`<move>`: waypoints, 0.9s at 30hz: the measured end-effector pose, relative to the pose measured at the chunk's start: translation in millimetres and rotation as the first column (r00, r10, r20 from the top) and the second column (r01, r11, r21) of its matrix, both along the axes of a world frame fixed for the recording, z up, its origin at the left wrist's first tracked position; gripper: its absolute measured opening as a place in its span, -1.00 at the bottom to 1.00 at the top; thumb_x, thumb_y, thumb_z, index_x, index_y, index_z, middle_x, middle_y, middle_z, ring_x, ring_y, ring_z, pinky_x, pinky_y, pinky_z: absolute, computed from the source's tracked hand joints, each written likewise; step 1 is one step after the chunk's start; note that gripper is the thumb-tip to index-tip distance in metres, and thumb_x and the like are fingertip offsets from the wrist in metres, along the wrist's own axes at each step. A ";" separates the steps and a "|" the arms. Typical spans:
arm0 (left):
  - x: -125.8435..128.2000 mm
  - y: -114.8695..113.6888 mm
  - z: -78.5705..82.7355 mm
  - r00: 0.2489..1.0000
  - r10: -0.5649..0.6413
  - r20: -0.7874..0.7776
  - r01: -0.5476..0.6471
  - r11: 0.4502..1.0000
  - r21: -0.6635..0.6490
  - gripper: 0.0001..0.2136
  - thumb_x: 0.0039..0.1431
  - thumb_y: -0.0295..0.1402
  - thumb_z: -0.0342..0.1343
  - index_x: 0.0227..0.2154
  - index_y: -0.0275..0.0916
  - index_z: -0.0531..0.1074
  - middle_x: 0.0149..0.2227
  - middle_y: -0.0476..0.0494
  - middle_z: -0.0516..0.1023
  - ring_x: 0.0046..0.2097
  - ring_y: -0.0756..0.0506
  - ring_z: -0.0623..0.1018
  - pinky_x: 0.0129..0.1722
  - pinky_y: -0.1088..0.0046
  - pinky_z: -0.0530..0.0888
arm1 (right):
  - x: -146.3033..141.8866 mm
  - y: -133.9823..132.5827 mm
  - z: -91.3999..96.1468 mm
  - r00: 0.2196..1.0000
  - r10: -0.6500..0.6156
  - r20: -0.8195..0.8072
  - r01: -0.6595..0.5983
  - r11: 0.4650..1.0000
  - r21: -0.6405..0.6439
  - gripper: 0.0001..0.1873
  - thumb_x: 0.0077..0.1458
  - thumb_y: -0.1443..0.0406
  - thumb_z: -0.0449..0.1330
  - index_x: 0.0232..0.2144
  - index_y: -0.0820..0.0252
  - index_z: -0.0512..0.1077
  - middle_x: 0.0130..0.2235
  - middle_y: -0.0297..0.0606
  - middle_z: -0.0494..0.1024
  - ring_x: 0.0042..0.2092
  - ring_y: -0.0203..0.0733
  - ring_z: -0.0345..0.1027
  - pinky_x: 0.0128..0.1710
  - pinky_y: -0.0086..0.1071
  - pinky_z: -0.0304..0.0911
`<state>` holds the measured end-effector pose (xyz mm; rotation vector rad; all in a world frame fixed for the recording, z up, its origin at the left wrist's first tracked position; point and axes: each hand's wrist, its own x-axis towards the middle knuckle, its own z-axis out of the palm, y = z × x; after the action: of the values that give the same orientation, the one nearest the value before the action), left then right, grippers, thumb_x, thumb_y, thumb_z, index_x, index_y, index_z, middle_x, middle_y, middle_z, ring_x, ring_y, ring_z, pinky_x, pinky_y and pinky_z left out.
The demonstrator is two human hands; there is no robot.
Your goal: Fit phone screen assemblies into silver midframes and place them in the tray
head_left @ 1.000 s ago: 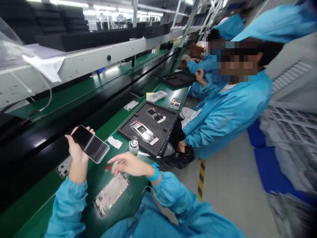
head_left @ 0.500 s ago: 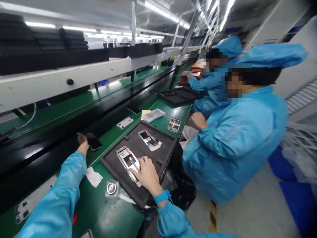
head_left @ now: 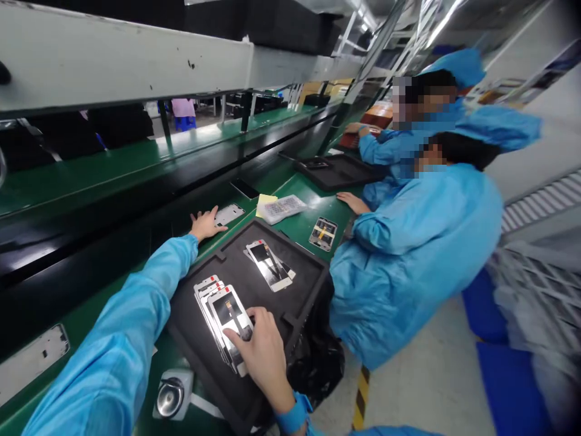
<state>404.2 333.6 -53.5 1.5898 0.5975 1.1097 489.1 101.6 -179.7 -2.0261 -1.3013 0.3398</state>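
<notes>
My left hand (head_left: 207,224) reaches over the line with its fingers spread, at the near end of a white phone frame (head_left: 231,213). The fingertips lie at the frame's edge; whether they press on it I cannot tell. My right hand (head_left: 263,342) has thumb and fingers on either side of a fanned stack of white phone screens (head_left: 223,307), gripping the top one at its lower part. This stack rests on a black foam tray (head_left: 236,251). Farther up the tray lie more white phone screens (head_left: 269,266), overlapping and crossed.
A steel-topped dispenser (head_left: 170,395) stands left of the tray. Beyond the tray are a wrapped packet (head_left: 284,209), an opened phone (head_left: 323,234) and a dark phone (head_left: 245,188). Two co-workers in blue sit at right. Another phone frame (head_left: 39,358) lies lower left.
My left hand has moved forward along the line, from beside a black phone to the white phone frame; that black phone no longer shows. My right hand stays at the stack. The view has tilted down.
</notes>
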 end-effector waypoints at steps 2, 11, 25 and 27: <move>-2.9 3.5 -4.4 0.999 0.023 -0.047 -0.022 0.999 0.036 -0.58 0.46 -0.15 0.22 0.23 -0.28 0.46 0.22 -0.31 0.50 0.11 -0.22 0.61 0.12 0.06 0.61 | 1.0 -0.2 -0.4 1.000 -0.024 -0.013 0.024 1.000 0.007 -0.65 0.16 0.10 0.43 -0.20 0.04 0.37 -0.20 -0.18 0.59 -0.13 0.15 0.53 -0.14 -0.11 0.40; -203.2 -45.8 -39.8 0.775 0.389 -0.498 -0.342 0.921 0.188 -0.47 0.22 -0.08 0.42 0.13 -0.26 0.49 0.06 -0.27 0.60 0.06 -0.29 0.61 0.17 -0.06 0.54 | 7.4 -6.4 -2.7 0.992 -0.103 -0.074 0.098 0.993 -0.067 -0.43 0.15 -0.23 0.21 -0.13 0.09 0.31 -0.22 -0.03 0.61 -0.21 0.21 0.54 -0.22 -0.14 0.33; -464.6 -353.2 -95.0 0.228 0.560 -0.796 -0.591 0.729 0.344 -0.36 0.20 0.11 0.24 0.15 -0.26 0.37 0.12 -0.50 0.55 0.16 -0.50 0.52 0.33 -0.32 0.33 | -1.2 -9.4 18.9 0.899 -0.332 -0.287 0.369 0.926 0.083 -0.56 0.09 0.40 0.31 -0.30 -0.05 0.08 -0.31 -0.24 0.46 -0.25 -0.08 0.51 -0.18 -0.19 0.38; -464.5 -352.2 -94.6 0.245 0.571 -0.784 -0.550 0.747 0.373 -0.33 0.24 0.12 0.21 0.22 -0.29 0.35 0.21 -0.55 0.51 0.26 -0.55 0.47 0.42 -0.41 0.13 | -4.6 -11.7 22.8 0.900 -0.329 -0.285 0.371 0.923 0.107 -0.57 0.13 0.39 0.30 -0.30 -0.04 0.07 -0.31 -0.21 0.49 -0.26 -0.11 0.54 -0.22 -0.26 0.39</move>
<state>-60.3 -18.6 -148.1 1.9721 2.0278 0.6514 484.4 89.9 -156.9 -1.9541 -0.7566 0.3107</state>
